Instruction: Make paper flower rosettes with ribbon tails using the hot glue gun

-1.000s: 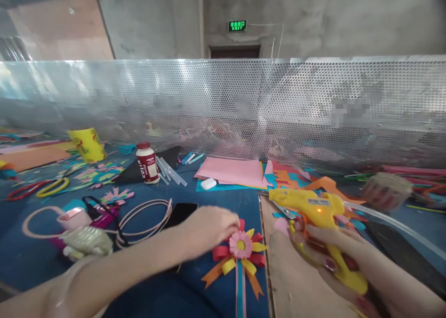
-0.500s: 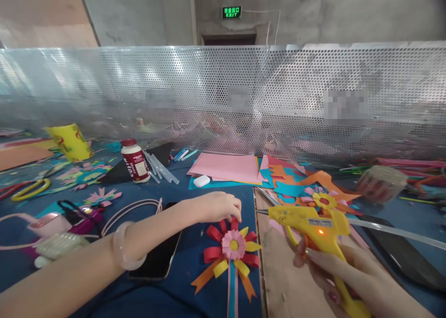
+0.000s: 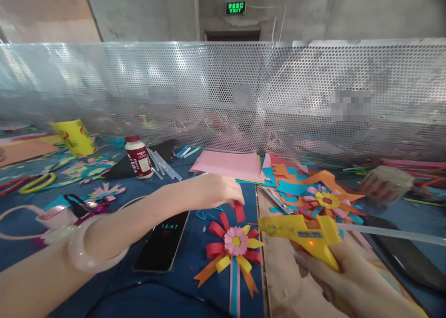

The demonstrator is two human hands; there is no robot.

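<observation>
A paper flower (image 3: 235, 243) with red, yellow and orange loops and a pink centre lies on the blue table. My left hand (image 3: 218, 190) reaches just above it and pinches a red paper loop (image 3: 239, 211). My right hand (image 3: 344, 281) grips a yellow hot glue gun (image 3: 303, 232), its orange light lit. The nozzle points left, close to the flower's right side. A clear glue stick (image 3: 390, 234) sticks out of the gun's back.
A phone (image 3: 162, 246) with a lit screen lies under my left forearm. A brown board (image 3: 296, 285) lies under the gun. Pink paper sheets (image 3: 230, 164), a second paper flower (image 3: 325, 202), a small bottle (image 3: 138, 156), a yellow cup (image 3: 73, 136) and a perforated metal screen (image 3: 223, 95) stand behind.
My left hand has lifted off the flower and now holds a red loop above it. The glue gun has swung lower and nearer the flower. The phone screen is uncovered.
</observation>
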